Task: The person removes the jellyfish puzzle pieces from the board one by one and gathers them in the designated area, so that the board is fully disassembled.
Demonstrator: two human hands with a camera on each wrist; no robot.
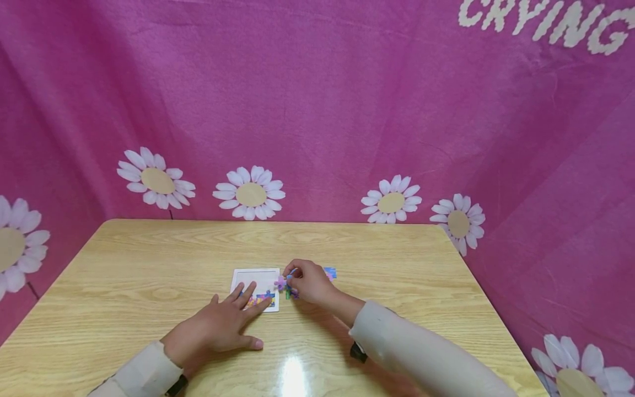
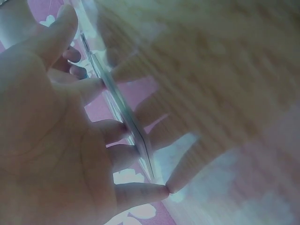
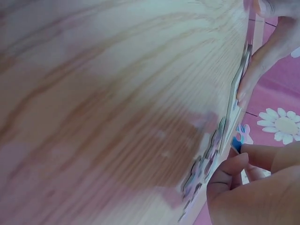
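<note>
A white-framed jigsaw tray [image 1: 238,272] lies on the table, with joined puzzle pieces [image 1: 266,298] along its near side. My left hand [image 1: 218,326] rests on it with fingers spread straight over the lower part. In the left wrist view those fingers [image 2: 124,155] touch the tray's edge [image 2: 123,105]. Just off the tray's right side, my right hand [image 1: 313,284] pinches a blue and pink jigsaw piece [image 3: 237,144] between thumb and forefinger. That piece is held up off the table in the right wrist view. Partly under this hand lie loose jigsaw pieces [image 3: 201,166].
A blue loose piece [image 1: 330,272] shows beyond the right hand. The wooden table [image 1: 163,259] has its far edge against a pink curtain [image 1: 297,110] printed with white daisies. Light glares on the tabletop near the front.
</note>
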